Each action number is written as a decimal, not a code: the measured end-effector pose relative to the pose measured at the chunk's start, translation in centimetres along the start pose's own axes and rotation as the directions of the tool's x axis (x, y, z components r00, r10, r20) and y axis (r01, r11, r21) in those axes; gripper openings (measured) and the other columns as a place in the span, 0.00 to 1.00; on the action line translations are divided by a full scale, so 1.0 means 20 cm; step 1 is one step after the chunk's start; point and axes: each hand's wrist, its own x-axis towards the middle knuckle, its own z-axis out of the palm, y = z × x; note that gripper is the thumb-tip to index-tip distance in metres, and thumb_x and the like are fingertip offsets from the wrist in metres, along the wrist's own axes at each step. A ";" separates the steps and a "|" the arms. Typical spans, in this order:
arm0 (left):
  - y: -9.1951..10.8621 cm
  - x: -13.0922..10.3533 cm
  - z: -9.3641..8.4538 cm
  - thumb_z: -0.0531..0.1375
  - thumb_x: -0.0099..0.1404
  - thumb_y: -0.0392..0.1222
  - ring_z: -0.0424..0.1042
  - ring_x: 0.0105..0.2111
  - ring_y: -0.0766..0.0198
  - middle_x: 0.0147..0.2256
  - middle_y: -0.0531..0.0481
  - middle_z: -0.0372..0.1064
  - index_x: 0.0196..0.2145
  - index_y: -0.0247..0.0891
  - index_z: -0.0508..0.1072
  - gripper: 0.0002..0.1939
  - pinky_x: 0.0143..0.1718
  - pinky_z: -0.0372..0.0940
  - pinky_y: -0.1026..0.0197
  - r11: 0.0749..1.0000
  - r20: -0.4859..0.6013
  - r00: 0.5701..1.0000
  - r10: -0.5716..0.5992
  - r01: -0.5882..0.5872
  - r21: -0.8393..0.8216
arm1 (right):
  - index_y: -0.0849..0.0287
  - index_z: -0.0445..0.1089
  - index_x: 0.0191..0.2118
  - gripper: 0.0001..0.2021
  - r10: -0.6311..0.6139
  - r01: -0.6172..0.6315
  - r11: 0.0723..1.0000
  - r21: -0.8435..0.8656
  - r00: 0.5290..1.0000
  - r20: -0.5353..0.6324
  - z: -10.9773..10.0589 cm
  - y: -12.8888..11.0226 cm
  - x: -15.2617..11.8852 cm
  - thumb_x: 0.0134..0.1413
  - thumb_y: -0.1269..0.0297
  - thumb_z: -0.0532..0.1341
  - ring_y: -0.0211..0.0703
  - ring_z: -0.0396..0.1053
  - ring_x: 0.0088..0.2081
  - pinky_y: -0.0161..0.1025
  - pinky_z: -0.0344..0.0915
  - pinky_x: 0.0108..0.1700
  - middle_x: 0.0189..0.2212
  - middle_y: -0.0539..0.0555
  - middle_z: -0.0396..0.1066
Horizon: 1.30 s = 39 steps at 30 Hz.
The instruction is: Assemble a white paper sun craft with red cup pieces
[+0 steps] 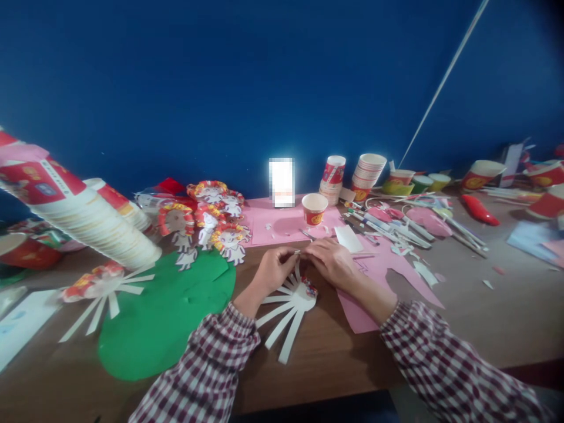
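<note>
Both hands, left (pixel 277 271) and right (pixel 331 261), are pinching a strip of the cut cup (pixel 304 298) above the table (pixel 264 388), its light, bendy paper probably creasing easily and calling for fingertip holds near each strip's base.

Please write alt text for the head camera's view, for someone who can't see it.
A person's left hand and right hand pinch one strip of a cut-up paper cup over a brown table. Around them are green paper, pink paper, paper figures and stacked cups; behind, a blue wall.
</note>
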 end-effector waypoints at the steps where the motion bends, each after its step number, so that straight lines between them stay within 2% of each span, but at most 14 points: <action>1: 0.00 0.00 0.00 0.55 0.62 0.47 0.69 0.30 0.64 0.32 0.46 0.74 0.36 0.32 0.76 0.16 0.29 0.65 0.67 1.000 0.002 1.000 -0.002 0.002 0.000 | 0.59 0.69 0.37 0.09 0.002 -0.002 1.000 0.001 1.000 0.000 0.00 0.00 0.00 0.61 0.68 0.52 0.44 0.66 0.38 0.40 0.62 0.42 0.35 0.55 0.71; 7: -0.01 0.00 0.00 0.55 0.62 0.47 0.69 0.30 0.64 0.33 0.46 0.74 0.38 0.33 0.76 0.16 0.29 0.64 0.67 1.000 0.000 1.000 0.000 0.000 -0.017 | 0.58 0.68 0.43 0.09 0.020 -0.019 0.999 0.030 0.999 -0.027 0.01 0.01 0.00 0.61 0.68 0.53 0.44 0.66 0.41 0.40 0.62 0.45 0.40 0.56 0.71; 17: -0.01 0.00 0.00 0.55 0.62 0.46 0.69 0.29 0.64 0.32 0.46 0.74 0.37 0.32 0.76 0.16 0.29 0.65 0.67 1.000 -0.002 1.000 -0.004 0.004 0.002 | 0.57 0.70 0.41 0.09 0.013 -0.010 0.992 0.127 1.000 -0.018 0.02 0.02 -0.01 0.59 0.71 0.54 0.43 0.67 0.40 0.40 0.62 0.43 0.37 0.54 0.71; 25: 0.00 0.00 0.00 0.56 0.61 0.50 0.67 0.27 0.65 0.29 0.48 0.72 0.35 0.31 0.75 0.18 0.27 0.64 0.67 0.996 0.005 0.999 -0.049 0.049 -0.073 | 0.57 0.70 0.41 0.10 0.061 -0.055 0.975 0.215 0.998 -0.020 0.02 0.01 0.01 0.58 0.72 0.55 0.42 0.68 0.40 0.39 0.63 0.43 0.37 0.54 0.72; 30: 0.00 0.01 0.00 0.51 0.62 0.57 0.64 0.23 0.67 0.23 0.51 0.66 0.28 0.31 0.72 0.24 0.23 0.61 0.67 0.988 -0.033 0.993 -0.109 0.105 -0.118 | 0.57 0.70 0.41 0.10 0.041 -0.033 0.980 0.197 0.998 -0.036 0.03 0.02 0.00 0.58 0.73 0.54 0.43 0.68 0.40 0.39 0.64 0.44 0.37 0.54 0.72; 34: 0.00 0.01 -0.01 0.52 0.62 0.56 0.61 0.22 0.69 0.21 0.53 0.63 0.24 0.31 0.69 0.23 0.23 0.59 0.68 0.989 -0.016 0.992 -0.123 0.121 -0.085 | 0.57 0.70 0.42 0.10 -0.009 0.017 0.989 0.148 0.999 -0.054 0.04 0.02 -0.01 0.58 0.71 0.54 0.43 0.68 0.40 0.40 0.63 0.44 0.37 0.55 0.71; 39: 0.00 0.01 -0.01 0.54 0.61 0.54 0.63 0.22 0.69 0.20 0.53 0.64 0.23 0.32 0.69 0.21 0.23 0.59 0.68 0.987 0.008 0.989 -0.146 0.146 -0.072 | 0.57 0.71 0.42 0.10 -0.032 0.037 0.994 0.103 0.998 -0.051 0.02 0.02 0.00 0.59 0.71 0.54 0.43 0.67 0.40 0.40 0.63 0.44 0.37 0.55 0.71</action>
